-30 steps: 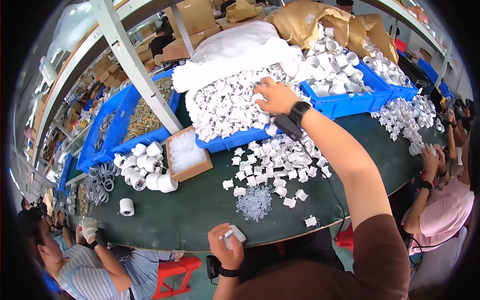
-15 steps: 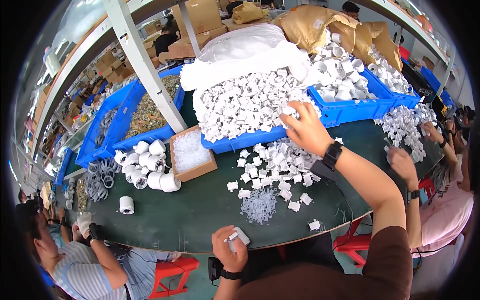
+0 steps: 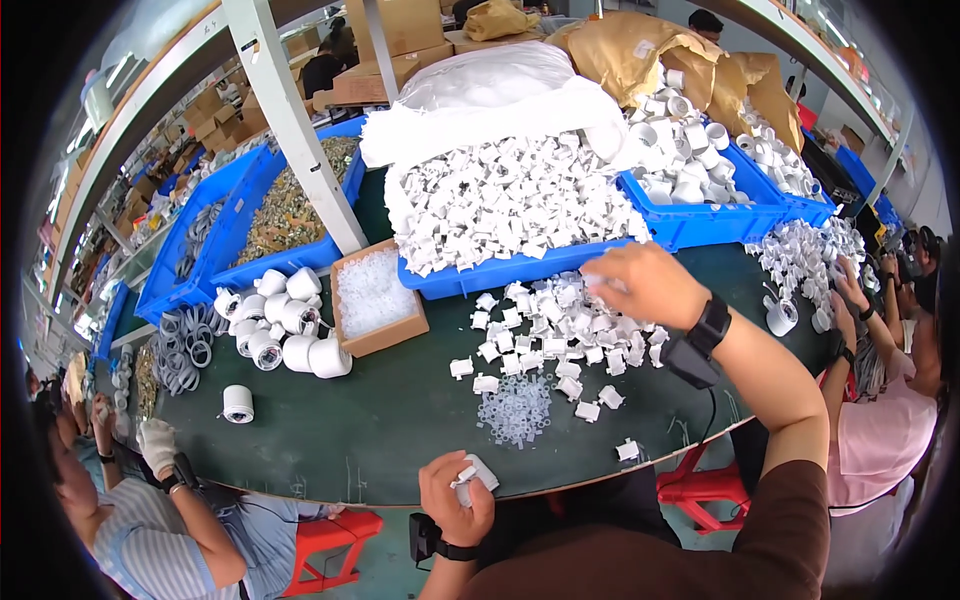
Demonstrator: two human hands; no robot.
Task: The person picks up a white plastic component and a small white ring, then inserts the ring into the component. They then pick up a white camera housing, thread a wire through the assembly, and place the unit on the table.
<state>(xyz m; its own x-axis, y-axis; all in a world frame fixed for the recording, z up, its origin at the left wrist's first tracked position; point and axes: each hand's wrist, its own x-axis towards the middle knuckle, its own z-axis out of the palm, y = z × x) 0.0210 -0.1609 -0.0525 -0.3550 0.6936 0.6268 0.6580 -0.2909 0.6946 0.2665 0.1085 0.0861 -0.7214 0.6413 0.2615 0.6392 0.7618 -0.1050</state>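
Head view: left fingers (image 3: 437,474) around casing (image 3: 484,472); right fingers (image 3: 625,274), grip unclear, blue tray (image 3: 500,276) beyond.

The small white parts (image 3: 553,347) look like smooth plastic, the blue bins (image 3: 712,228) glossy plastic; the desk (image 3: 330,440) is matt, the bags (image 3: 615,60) wrinkled brown paper.

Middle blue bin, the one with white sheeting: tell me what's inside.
In the blue bin a heap of small white plastic parts shows, with white sheeting at the back. The bin's floor and anything beneath the sheeting are covered, so cannot be seen.
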